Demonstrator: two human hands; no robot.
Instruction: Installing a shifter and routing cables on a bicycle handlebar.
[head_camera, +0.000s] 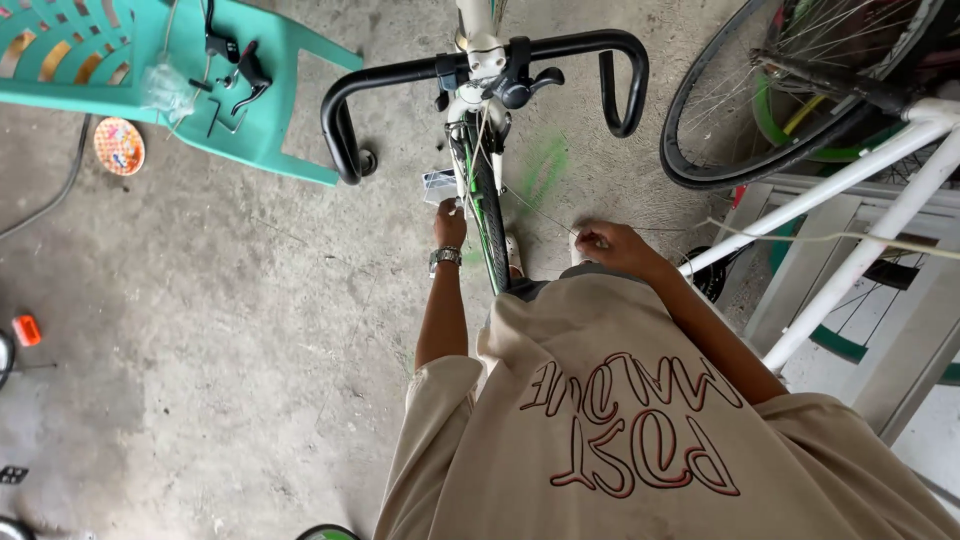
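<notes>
A white bicycle with black curved handlebars (400, 75) stands in front of me, its front tyre (488, 215) pointing down toward my beige shirt. My left hand (449, 222), wearing a metal wristwatch, reaches down beside the left of the tyre and pinches something small and pale near the fork. My right hand (603, 243) is to the right of the tyre, fingers pinched on a thin wire cable (540, 212) that runs up toward the bicycle's front.
A teal plastic chair (290, 70) at upper left carries black brake levers and small tools. A round patterned lid (119, 146) lies on the concrete floor. A spare wheel (740, 110) and a white frame (850, 200) stand at right. An orange object (26, 329) lies far left.
</notes>
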